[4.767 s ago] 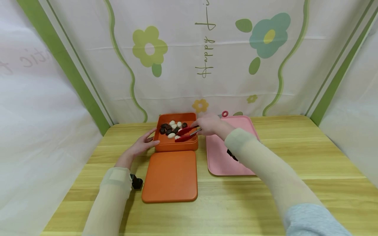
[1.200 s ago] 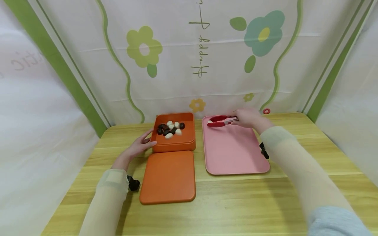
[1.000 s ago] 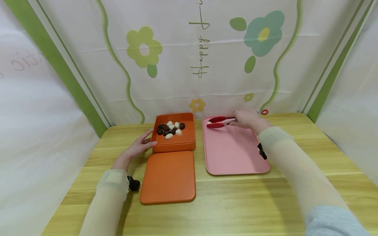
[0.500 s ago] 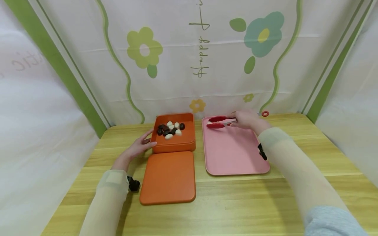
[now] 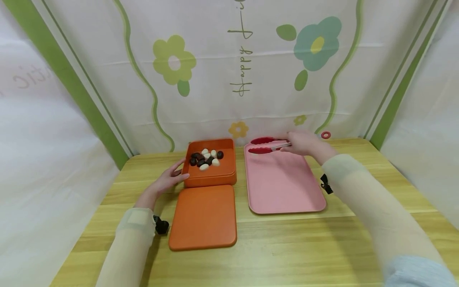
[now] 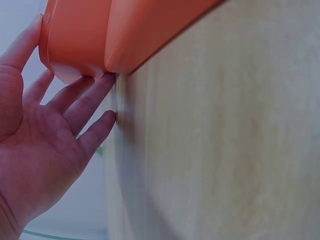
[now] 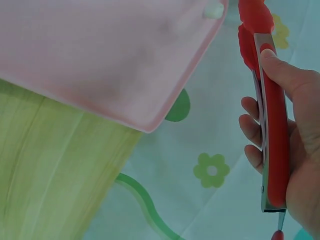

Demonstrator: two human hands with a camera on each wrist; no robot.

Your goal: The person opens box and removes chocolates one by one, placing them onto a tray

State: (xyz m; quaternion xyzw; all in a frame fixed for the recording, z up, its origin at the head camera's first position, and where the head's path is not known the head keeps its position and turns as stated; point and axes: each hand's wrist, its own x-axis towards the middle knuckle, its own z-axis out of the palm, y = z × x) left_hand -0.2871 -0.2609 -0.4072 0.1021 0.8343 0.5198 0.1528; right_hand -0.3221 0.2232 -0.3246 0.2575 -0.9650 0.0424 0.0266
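Note:
My right hand [image 5: 305, 143] grips red-tipped metal tongs [image 5: 260, 150] over the far left corner of the pink tray [image 5: 283, 191]. The tong tips stand apart with nothing seen between them. In the right wrist view a small white pebble-like piece [image 7: 213, 10] lies in the tray's corner, clear of the tongs. My left hand [image 5: 166, 181] touches the left side of the square orange box [image 5: 211, 181], fingers extended along its wall and thumb at the front rim. Inside the box lie several black pebbles [image 5: 201, 162] and several white pebbles [image 5: 204, 167].
An orange lid [image 5: 203, 217] lies flat on the wooden table [image 5: 279, 247], right in front of the box. The tray stands to the box's right. A patterned white curtain [image 5: 215, 99] hangs close behind both, with more curtain at the sides.
Earlier the tongs reached into the box; then they moved right to the tray with a white pebble. Since half a second ago their tips have spread and come off it. The left hand stays put.

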